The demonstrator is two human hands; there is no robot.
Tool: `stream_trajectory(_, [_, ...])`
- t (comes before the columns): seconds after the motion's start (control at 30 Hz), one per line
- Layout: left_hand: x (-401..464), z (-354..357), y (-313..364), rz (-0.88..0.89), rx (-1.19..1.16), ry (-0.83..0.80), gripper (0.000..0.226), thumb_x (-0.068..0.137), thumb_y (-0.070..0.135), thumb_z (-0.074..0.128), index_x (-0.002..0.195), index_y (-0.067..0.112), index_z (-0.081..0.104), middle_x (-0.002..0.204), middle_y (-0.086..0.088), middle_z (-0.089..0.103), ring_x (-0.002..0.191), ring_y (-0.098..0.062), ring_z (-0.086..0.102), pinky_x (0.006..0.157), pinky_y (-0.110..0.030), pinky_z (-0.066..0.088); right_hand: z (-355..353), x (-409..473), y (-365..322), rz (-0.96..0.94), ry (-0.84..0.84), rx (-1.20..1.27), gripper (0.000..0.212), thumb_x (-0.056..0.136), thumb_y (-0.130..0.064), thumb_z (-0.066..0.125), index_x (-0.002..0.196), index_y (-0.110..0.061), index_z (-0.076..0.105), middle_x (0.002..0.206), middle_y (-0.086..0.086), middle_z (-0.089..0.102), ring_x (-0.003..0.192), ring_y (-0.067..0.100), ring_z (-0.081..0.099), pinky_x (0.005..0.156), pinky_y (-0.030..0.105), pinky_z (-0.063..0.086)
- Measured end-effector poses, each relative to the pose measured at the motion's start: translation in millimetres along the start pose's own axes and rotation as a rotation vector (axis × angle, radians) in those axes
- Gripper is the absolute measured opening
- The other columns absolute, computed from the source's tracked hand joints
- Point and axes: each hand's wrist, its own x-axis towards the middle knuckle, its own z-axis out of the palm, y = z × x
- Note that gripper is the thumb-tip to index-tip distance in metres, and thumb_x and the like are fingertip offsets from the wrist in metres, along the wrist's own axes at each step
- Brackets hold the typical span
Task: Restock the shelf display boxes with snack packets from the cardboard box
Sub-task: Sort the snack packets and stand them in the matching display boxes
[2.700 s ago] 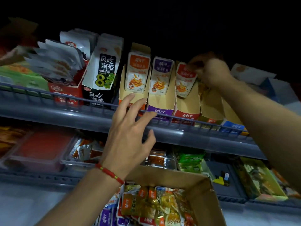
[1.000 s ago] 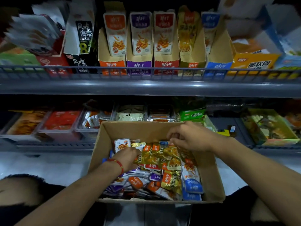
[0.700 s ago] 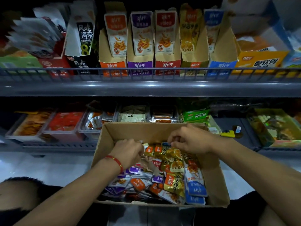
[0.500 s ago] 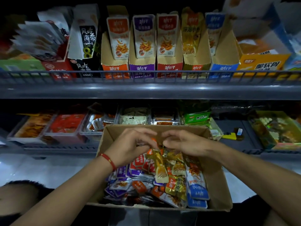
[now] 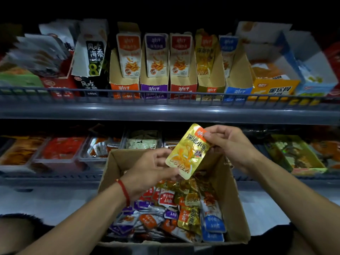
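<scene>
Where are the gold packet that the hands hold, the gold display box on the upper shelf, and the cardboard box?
gold packet (image 5: 189, 152), head view, middle of its printed front.
gold display box (image 5: 211, 89), head view, its low front panel.
cardboard box (image 5: 227, 196), head view, inner face of its right wall.

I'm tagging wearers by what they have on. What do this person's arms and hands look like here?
Both forearms are bare, with no sleeves in view and no gloves. The left hand has a thin red cord bracelet around its wrist. The right hand shows no bracelet, and no rings are visible on either hand.

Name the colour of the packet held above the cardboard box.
Gold packet with an orange corner, head view.
</scene>
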Motion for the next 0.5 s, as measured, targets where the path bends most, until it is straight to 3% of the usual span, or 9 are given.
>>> stream_trajectory(0.13, [1.7, 5.8, 3.5, 0.106, -0.077, 0.052, 0.029, 0.082, -0.004, 0.073, 0.109, 0.0, 0.065, 0.097, -0.019, 0.076, 0.081, -0.025, 0.073, 0.074, -0.031, 0.059, -13.8, -6.5, -6.0, -0.083, 0.087, -0.076, 0.011, 0.092, -0.016, 0.071, 0.101, -0.011, 0.076, 0.089, 0.008, 0.078, 0.076, 0.015, 0.067, 0.066, 0.024, 0.053])
stream_trajectory(0.33, [5.6, 16.7, 21.0, 0.209, -0.129, 0.103, 0.023, 0.082, 0.01, 0.073, 0.104, 0.003, 0.071, 0.103, -0.015, 0.076, 0.092, -0.026, 0.073, 0.078, -0.032, 0.06, -33.0, -15.7, -32.6, -0.165, 0.189, -0.078, 0.011, 0.09, -0.017, 0.072, 0.099, -0.012, 0.075, 0.088, 0.006, 0.076, 0.074, 0.016, 0.063, 0.069, 0.029, 0.052])
stream_trajectory(0.5, [9.3, 2.3, 37.5, 0.196, -0.062, 0.251, 0.023, 0.092, 0.009, 0.068, 0.114, 0.014, 0.068, 0.103, -0.006, 0.077, 0.096, -0.026, 0.073, 0.082, -0.039, 0.059, -65.0, 8.1, -104.5, -0.522, 0.413, -0.414, 0.006, 0.096, -0.022, 0.069, 0.102, -0.022, 0.071, 0.093, -0.003, 0.074, 0.082, 0.009, 0.068, 0.074, 0.03, 0.058])
